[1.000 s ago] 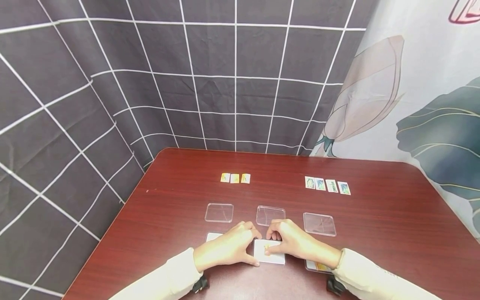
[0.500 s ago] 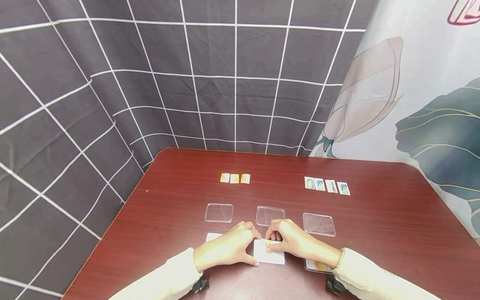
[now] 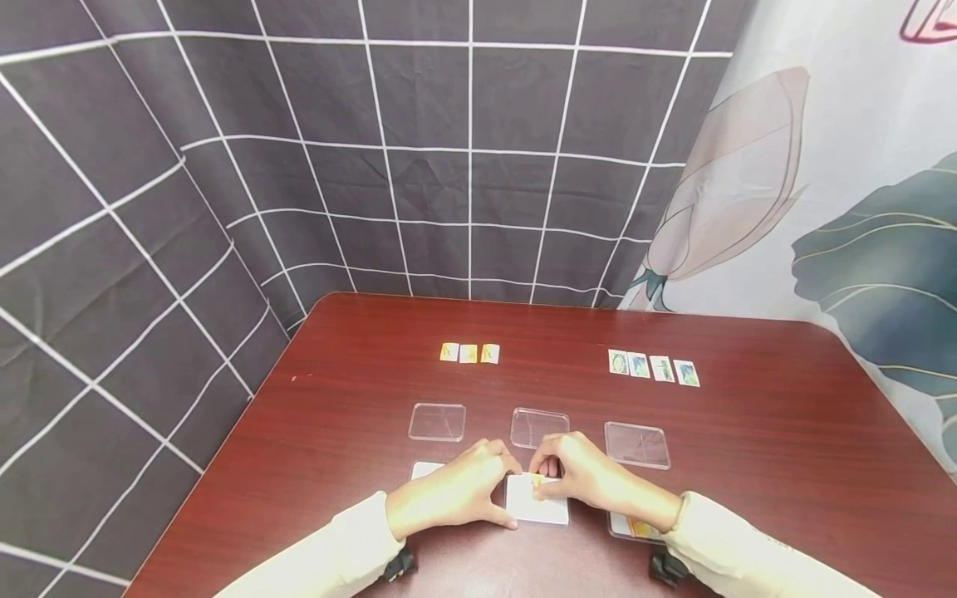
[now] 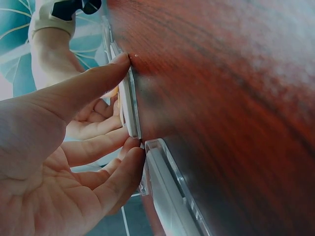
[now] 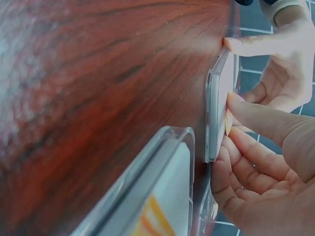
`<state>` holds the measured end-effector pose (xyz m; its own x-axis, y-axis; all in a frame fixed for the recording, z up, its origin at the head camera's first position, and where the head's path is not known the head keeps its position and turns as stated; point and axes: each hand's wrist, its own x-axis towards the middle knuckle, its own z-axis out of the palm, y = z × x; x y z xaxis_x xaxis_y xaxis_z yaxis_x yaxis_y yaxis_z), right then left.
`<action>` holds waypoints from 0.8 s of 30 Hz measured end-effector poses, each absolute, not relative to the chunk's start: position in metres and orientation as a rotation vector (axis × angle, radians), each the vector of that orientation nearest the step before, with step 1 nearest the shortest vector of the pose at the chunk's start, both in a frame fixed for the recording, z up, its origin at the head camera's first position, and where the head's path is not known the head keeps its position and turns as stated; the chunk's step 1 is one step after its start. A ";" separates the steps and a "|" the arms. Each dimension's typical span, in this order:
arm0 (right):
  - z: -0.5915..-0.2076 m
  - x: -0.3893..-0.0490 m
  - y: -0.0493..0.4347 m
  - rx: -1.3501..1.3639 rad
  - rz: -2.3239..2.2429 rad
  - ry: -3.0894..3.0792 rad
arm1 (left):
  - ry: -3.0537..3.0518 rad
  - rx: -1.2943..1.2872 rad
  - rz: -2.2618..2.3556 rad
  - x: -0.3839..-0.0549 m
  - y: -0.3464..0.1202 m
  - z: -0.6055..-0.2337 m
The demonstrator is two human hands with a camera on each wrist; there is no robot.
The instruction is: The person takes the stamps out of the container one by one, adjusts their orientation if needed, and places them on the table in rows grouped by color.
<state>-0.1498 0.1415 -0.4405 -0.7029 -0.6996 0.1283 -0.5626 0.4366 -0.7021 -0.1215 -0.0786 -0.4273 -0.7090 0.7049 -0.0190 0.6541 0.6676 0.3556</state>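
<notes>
In the head view a clear-edged plastic case with a white face [image 3: 534, 505] lies flat near the table's front, between both hands. My left hand [image 3: 458, 492] holds its left end, thumb at the near corner and fingertips at the far one. My right hand [image 3: 591, 480] pinches a small yellow-and-white paper picture [image 3: 536, 479] between thumb and fingers over the case's far edge. The right wrist view shows this paper picture [image 5: 228, 123] against the white face, partly hidden by the fingers. In the left wrist view my left thumb and fingers [image 4: 118, 169] touch the case's edge.
Another white-faced case [image 3: 426, 470] lies partly under the left arm. A third, with orange-yellow print [image 3: 639, 530], is partly under the right arm. Three clear lids [image 3: 437, 422] lie beyond. Farther back are three yellow pictures [image 3: 468, 354] and several green-blue ones [image 3: 650, 367].
The right hand has shifted the yellow paper picture slightly toward the far edge of the white face. The left hand has stayed in place on the case.
</notes>
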 end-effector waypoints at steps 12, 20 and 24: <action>-0.439 -0.149 0.141 -1.091 -1.147 2.500 | 2.726 1.098 0.468 -0.121 -0.077 -0.425; -0.438 -0.149 0.141 -1.078 -1.152 2.497 | 2.715 1.089 0.465 -0.122 -0.077 -0.425; -0.437 -0.149 0.141 -1.096 -1.151 2.499 | 2.716 1.096 0.463 -0.121 -0.078 -0.424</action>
